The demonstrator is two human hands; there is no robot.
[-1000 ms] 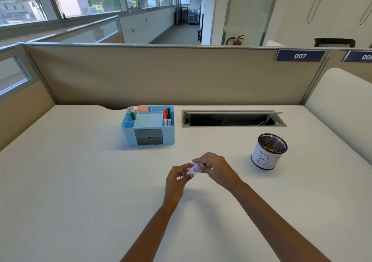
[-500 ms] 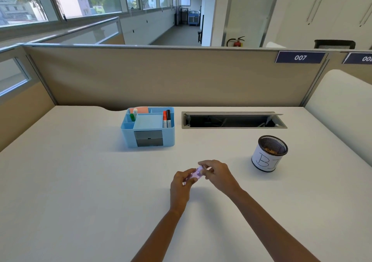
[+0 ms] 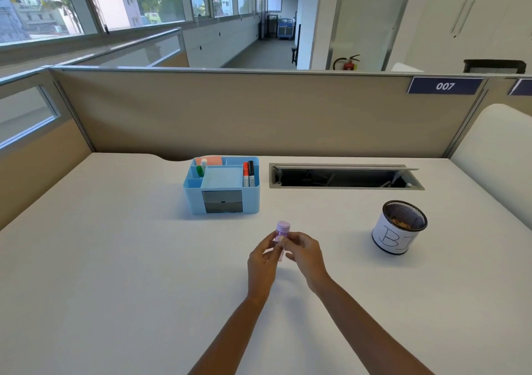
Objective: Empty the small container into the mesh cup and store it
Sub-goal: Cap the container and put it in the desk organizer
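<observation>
Above the white desk [image 3: 115,259], both hands pinch a small lilac container [image 3: 282,232] upright, lid on: left hand [image 3: 262,262] and right hand [image 3: 307,255] hide its lower body. Right of them stands the mesh cup [image 3: 400,226], contents indistinct; the blue organizer [image 3: 221,186] sits behind.

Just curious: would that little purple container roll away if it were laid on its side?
Probably: the purple container looks cylindrical with a round cap, and the desk is flat and smooth. It seems light, since the left hand and right hand hold it by fingertips.
</observation>
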